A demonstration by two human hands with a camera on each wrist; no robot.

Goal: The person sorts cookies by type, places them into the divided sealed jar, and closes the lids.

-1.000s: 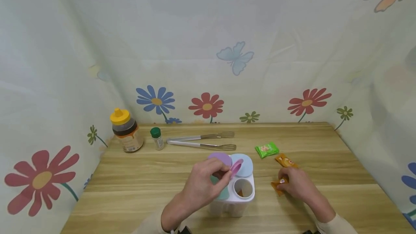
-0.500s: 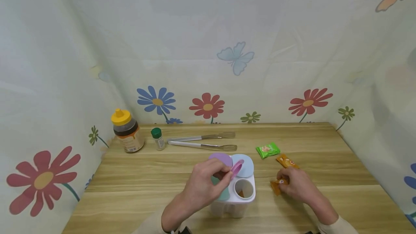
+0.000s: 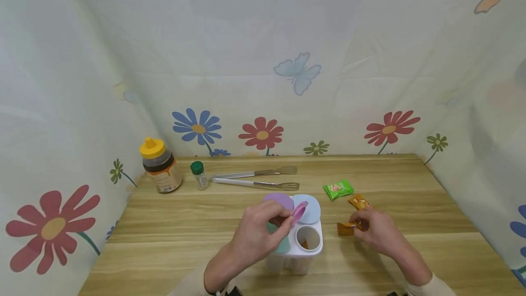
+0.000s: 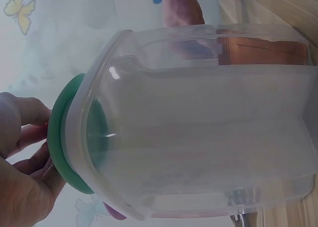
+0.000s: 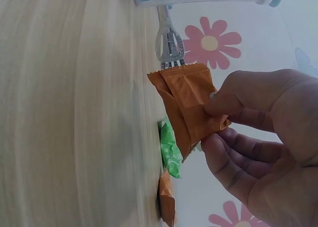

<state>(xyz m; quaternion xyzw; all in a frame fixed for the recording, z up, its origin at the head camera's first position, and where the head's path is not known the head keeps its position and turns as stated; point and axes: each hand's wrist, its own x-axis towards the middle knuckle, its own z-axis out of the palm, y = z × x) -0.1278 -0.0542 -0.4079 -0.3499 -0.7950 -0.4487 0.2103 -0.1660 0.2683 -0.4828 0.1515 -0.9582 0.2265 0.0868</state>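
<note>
centrally in the head view, the left hand (image 3: 256,229) pinches a small round pink plastic lid (image 3: 300,211) between thumb and fingers, tilted on edge above a white-topped translucent plastic container (image 3: 297,266) on the wood-grain table (image 3: 197,227). three compartments are capped, by a round purple lid (image 3: 279,200), a round pale-blue lid (image 3: 309,210) and a round green lid (image 3: 282,245); the fourth, at the near right, is uncovered, with something orange inside. to its right, the right hand (image 3: 380,232) has its fingers curled, holding a crinkled orange foil packet (image 3: 346,229). just beyond that hand lies a second orange packet (image 3: 359,202), with a shiny green packet (image 3: 339,189) near it. farther left are silver metal tongs (image 3: 236,182) with slotted ends, a clear green-capped shaker (image 3: 200,178) and a dark-filled, yellow-capped plastic bottle (image 3: 162,172).

in the left wrist view, the container fills the middle sideways, and an orange wrapper (image 4: 263,50) shows through its wall. the left hand's bent fingers are just beside the green lid; whether they touch it, i cannot tell.

in the right wrist view, thumb and fingertips close on the orange foil packet, pinching its lower part. behind it lie the green packet, the second orange packet and a slotted end of the tongs.
</note>
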